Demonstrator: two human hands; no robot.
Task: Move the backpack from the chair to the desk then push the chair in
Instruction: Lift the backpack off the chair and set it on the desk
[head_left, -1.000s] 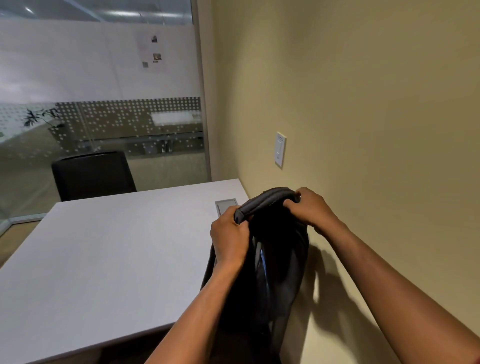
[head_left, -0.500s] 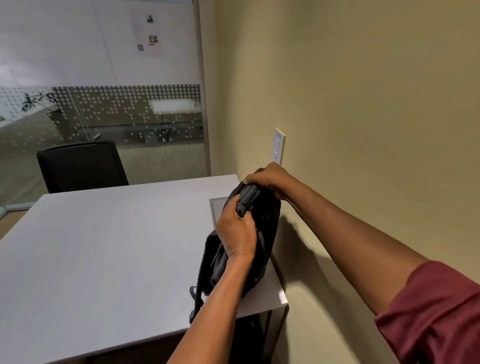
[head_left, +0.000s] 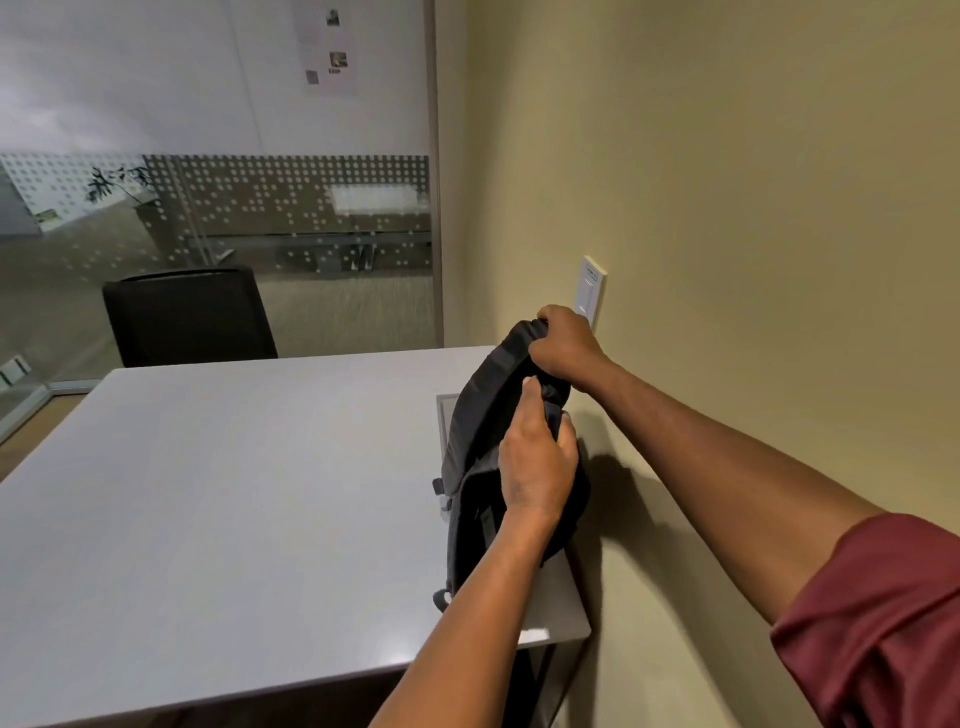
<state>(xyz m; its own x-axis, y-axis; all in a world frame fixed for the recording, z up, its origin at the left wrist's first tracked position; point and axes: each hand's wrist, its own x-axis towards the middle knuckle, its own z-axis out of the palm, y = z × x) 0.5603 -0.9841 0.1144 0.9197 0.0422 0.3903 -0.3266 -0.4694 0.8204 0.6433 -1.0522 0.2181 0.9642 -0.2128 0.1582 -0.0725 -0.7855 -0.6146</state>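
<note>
The black backpack (head_left: 480, 415) stands upright on the grey desk (head_left: 234, 493), at the desk's right edge close to the yellow wall. My right hand (head_left: 566, 345) grips the top of the backpack. My left hand (head_left: 535, 462) clasps its upper back side, just below the right hand. The bag's lower right part is hidden behind my left forearm. The chair it came from is out of view.
A black chair (head_left: 187, 317) stands at the desk's far side, in front of a dotted glass partition (head_left: 260, 208). A white wall switch (head_left: 592, 291) sits just above the bag. A grey cable hatch (head_left: 447, 415) lies in the desktop behind the backpack.
The backpack went from hanging beside the desk's corner up onto the desktop, and now sits further in, near the wall. Both hands kept their hold.
</note>
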